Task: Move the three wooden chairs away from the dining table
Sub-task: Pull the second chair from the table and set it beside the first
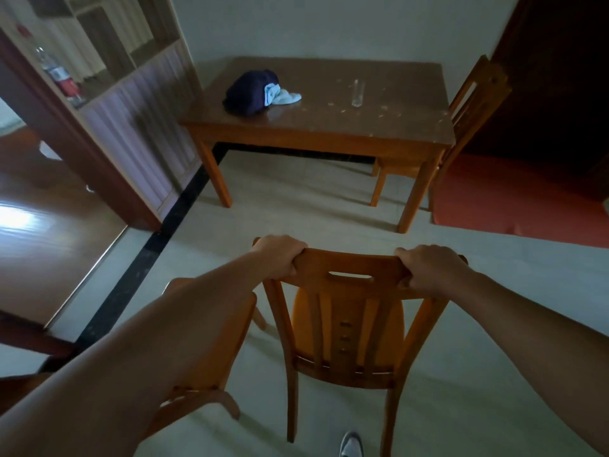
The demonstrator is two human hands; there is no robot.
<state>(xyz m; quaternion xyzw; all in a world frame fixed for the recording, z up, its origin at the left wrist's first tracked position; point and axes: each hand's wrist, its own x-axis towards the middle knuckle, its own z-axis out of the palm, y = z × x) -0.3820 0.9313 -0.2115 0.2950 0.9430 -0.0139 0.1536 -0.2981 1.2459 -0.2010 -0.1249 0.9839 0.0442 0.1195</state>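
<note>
A wooden chair (pixel 349 328) stands on the pale floor right in front of me, well apart from the dining table (pixel 389 127). My left hand (pixel 280 255) grips the left end of its top rail and my right hand (pixel 428 268) grips the right end. A second wooden chair (pixel 211 367) stands just to its left, largely hidden behind my left forearm. The third wooden chair (pixel 474 97) is at the table's right end, with its seat tucked under the tabletop.
On the table lie a dark blue bundle with a light blue cloth (pixel 260 92) and a clear glass (pixel 357 93). A shelf partition (pixel 108 103) stands at the left, a red mat (pixel 514 199) at the right. My shoe (pixel 351 443) shows below the chair.
</note>
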